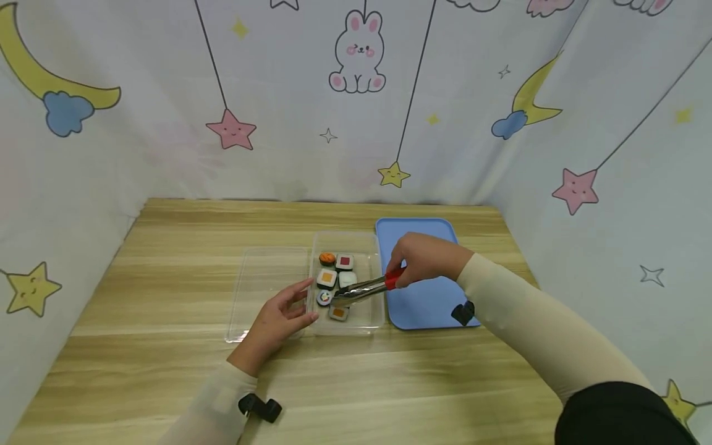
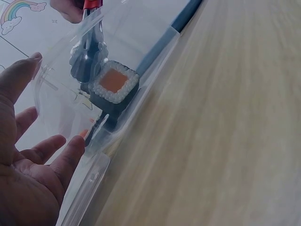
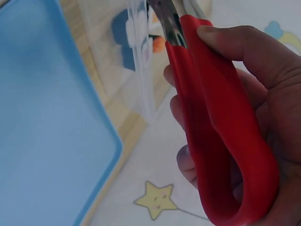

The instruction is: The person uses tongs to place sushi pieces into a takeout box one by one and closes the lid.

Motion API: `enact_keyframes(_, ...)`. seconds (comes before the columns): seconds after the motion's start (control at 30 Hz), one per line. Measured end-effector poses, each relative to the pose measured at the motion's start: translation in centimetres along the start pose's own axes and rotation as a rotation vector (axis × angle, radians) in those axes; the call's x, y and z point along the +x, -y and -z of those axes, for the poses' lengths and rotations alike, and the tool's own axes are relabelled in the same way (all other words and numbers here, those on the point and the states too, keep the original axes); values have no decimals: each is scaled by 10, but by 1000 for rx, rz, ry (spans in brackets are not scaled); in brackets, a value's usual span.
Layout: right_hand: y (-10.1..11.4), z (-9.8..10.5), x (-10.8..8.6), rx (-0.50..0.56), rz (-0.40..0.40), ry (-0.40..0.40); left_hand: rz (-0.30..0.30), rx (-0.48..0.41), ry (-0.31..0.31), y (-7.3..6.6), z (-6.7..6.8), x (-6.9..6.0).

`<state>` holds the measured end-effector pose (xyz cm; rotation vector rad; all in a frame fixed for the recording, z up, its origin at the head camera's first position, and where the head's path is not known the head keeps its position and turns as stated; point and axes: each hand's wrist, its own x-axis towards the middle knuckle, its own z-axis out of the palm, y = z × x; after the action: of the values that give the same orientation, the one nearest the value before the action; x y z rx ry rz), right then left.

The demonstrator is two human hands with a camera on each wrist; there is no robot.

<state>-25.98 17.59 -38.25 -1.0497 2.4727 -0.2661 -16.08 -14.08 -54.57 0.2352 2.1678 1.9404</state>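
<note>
In the head view a clear plastic box (image 1: 367, 318) holds several sushi pieces in two columns. The right hand (image 1: 425, 256) grips red-handled metal tongs (image 1: 361, 289), whose tips are inside the box by the lower pieces, near a round roll (image 1: 324, 298) and a square orange-centred roll (image 1: 338, 313). Whether the tips pinch a piece, I cannot tell. The left hand (image 1: 283, 315) touches the box's left wall with spread fingers. Seen from the left wrist, the tong tips (image 2: 87, 63) are beside the square roll (image 2: 114, 84). The right wrist view shows fingers and thumb round the red handle (image 3: 221, 117).
A blue tray (image 1: 425, 306) lies just right of the box. Left of the box, partly under the left hand, is a clear lid (image 1: 261, 272) flat on the wooden table (image 1: 356, 383). Behind the table hangs a printed curtain (image 1: 300, 167).
</note>
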Motion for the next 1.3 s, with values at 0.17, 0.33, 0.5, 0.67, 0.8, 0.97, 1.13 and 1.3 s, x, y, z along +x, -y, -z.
enact_keyframes(0.17,1,3,-1,-37,-27,-28,-15,6,0,0,0,0)
enact_keyframes(0.33,-3,2,-3,-94,-20,-66,-23,13,4,0,0,1)
enact_keyframes(0.5,-13,-2,-13,-63,-31,-140,-29,6,9,0,-1,1)
enact_keyframes(0.67,-35,-11,-40,53,-123,-306,-40,5,16,1,-2,3)
enact_keyframes(0.8,-55,-22,-70,202,-285,-480,-36,1,17,1,-2,3)
enact_keyframes(0.97,-84,-49,-111,353,-543,-686,-45,5,8,0,-1,2)
enact_keyframes(1.13,-117,-90,-144,235,-728,-746,-26,14,-8,2,0,0)
enact_keyframes(1.3,-137,-125,-163,168,-804,-740,-26,4,-8,3,-1,1)
